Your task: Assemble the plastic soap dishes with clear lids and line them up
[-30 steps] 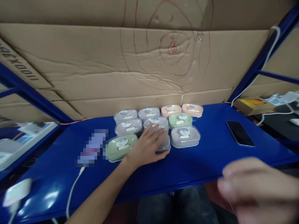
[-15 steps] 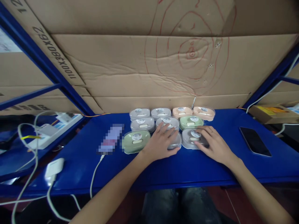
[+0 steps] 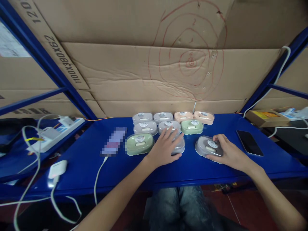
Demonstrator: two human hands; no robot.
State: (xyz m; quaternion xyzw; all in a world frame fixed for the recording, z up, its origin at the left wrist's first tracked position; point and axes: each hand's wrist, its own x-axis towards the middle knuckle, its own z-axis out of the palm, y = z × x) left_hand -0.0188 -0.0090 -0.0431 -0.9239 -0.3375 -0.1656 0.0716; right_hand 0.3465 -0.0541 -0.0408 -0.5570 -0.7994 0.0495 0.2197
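Observation:
Several small lidded plastic boxes, grey, green and peach, stand in rows on a blue table (image 3: 207, 171). My left hand (image 3: 166, 147) lies flat with spread fingers on a grey box (image 3: 180, 147) in the front row. A green box (image 3: 140, 144) sits just left of it. My right hand (image 3: 228, 153) grips another grey box (image 3: 207, 148), tilted and pulled out to the right of the group. Behind, a green box (image 3: 192, 126) and two peach boxes (image 3: 204, 117) stay in their rows.
A black phone (image 3: 249, 142) lies flat at the right. A blurred device (image 3: 113, 146) with a white cable lies left of the boxes. A power strip (image 3: 56, 132) and a white charger (image 3: 57, 168) are further left. Cardboard (image 3: 144, 73) walls the back.
My right hand came in from the lower right, landed on the front right grey box, and has drawn it rightward away from the group. My left hand stayed on its box.

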